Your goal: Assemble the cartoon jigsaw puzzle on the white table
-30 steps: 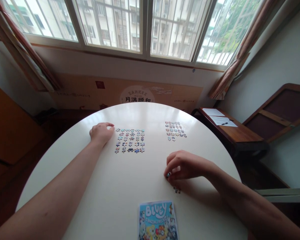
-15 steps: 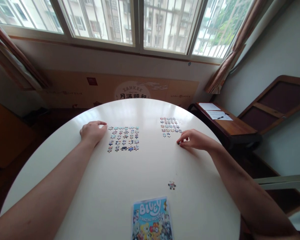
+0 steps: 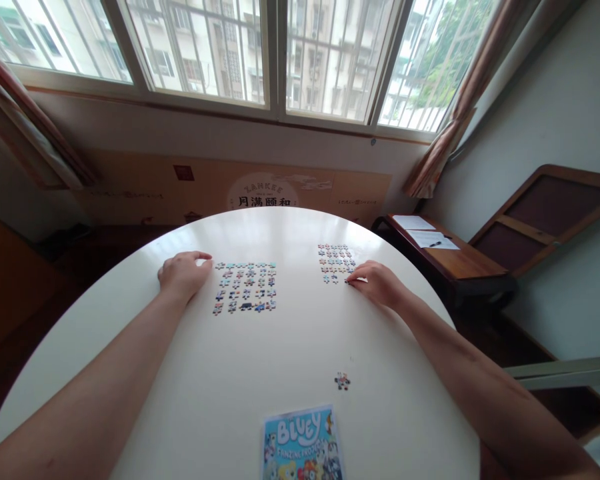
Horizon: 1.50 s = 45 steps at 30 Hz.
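My right hand (image 3: 377,283) pinches a small dark jigsaw piece (image 3: 349,281) between thumb and fingertips. It is at the near right corner of the smaller group of jigsaw pieces (image 3: 335,254), low over the table or touching it. The fingers hide most of that piece. My left hand (image 3: 181,275) rests on the white table left of the larger group of pieces (image 3: 247,283), which lie in spaced rows. Its thumb and forefinger are apart, with nothing seen between them. A lone jigsaw piece (image 3: 343,381) lies nearer to me.
A blue "Bluey" picture booklet or card (image 3: 303,443) lies at the near edge of my view. The round white table (image 3: 220,393) fills the middle. To the right, papers (image 3: 433,239) and a pen lie on a wooden side table (image 3: 475,259). Windows stand beyond.
My right hand has moved left with the jigsaw piece, up to the smaller group's near row. My left hand stays in place. The view has tilted slightly upward.
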Available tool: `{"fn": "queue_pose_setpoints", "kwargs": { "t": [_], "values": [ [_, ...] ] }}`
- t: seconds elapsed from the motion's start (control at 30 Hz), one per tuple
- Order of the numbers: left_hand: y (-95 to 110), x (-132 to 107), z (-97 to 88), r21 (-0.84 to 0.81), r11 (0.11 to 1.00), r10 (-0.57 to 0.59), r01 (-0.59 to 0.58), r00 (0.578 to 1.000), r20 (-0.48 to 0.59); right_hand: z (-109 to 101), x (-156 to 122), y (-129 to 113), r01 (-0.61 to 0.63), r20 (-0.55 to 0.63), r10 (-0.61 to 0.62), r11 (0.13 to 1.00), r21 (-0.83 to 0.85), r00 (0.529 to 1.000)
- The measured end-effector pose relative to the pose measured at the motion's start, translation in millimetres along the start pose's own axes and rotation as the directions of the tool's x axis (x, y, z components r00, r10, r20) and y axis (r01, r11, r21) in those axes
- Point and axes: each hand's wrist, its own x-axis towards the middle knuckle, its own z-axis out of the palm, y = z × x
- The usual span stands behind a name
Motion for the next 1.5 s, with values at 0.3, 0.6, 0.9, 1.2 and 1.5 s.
{"fn": "queue_pose_setpoints", "kwargs": {
  "t": [0.3,0.6,0.9,1.2,1.5],
  "values": [
    [-0.8,0.6,0.4,-0.023,1.0,0.006,-0.006,1.0,-0.003,5.1,2.9,-7.6,0.016,-0.056,-0.016,1.0,0.003,0.998],
    [-5.0,3.7,5.7,-0.033,0.999,0.025,-0.026,0.999,-0.023,-12.9,-0.8,-16.2,0.009,-0.139,-0.008,1.0,0.007,0.99],
    [-3.6,1.5,4.3,-0.003,1.0,0.018,-0.018,0.999,-0.031,-56.1,-29.2,-87.6,0.133,0.457,-0.322,0.907,0.399,0.829],
    [-3.8,1.9,3.3,0.013,1.0,0.024,-0.024,0.999,-0.022,-49.7,-40.1,-128.4,0.212,0.57,-0.46,0.869,0.448,0.681],
    [-1.7,0.5,0.9,0.009,1.0,0.007,-0.007,1.0,-0.014,-46.7,-31.2,-97.8,0.186,0.506,-0.329,0.931,0.313,0.797]
  ]
}}
